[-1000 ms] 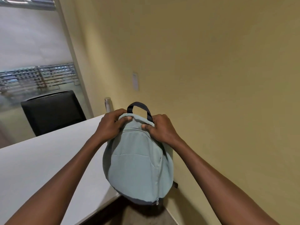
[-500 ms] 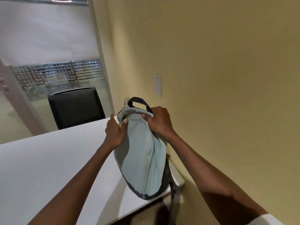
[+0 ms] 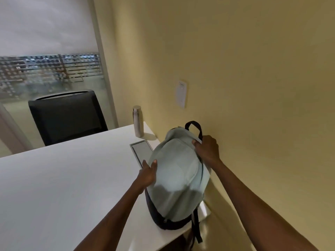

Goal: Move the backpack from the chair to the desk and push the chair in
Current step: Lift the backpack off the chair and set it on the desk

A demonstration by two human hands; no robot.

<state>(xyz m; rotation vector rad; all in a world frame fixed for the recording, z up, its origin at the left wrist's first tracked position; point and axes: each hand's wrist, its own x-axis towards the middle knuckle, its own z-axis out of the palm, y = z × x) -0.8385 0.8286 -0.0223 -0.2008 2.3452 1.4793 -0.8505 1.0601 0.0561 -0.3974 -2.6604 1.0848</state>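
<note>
Since the earlier frames the pale green fabric backpack with a dark base (image 3: 176, 180) has gone from being held upright at the desk's near corner to lying on the white rectangular desk (image 3: 63, 187), front panel up, close against the yellow wall (image 3: 253, 87). The left hand (image 3: 147, 173) has come off the top of the bag and now lies flat against its left flank, fingers extended and loosely spread, closed around nothing. The right hand (image 3: 207, 150) remains at the top of the bag, fingers curled over the fabric just below the black carry loop (image 3: 194, 127), gripping it.

Count: one backpack, one desk, one chair in view, one bottle, one desk panel, one wall plate, two hands.

The backpack lies between the two hands, its dark base toward the person and resting at the desk's near right corner. One black strap (image 3: 197, 227) hangs off the desk edge below the right forearm.

Beyond the left hand, a grey rectangular inset panel (image 3: 142, 153) sits in the desk surface, partly covered by the bag. Farther beyond it stands a slim brushed-metal bottle (image 3: 138, 121), upright, near the wall. A black high-backed office chair (image 3: 68, 115) stands at the far side of the desk, well beyond the left hand. A white wall plate (image 3: 181, 94) is mounted above the right hand.
</note>
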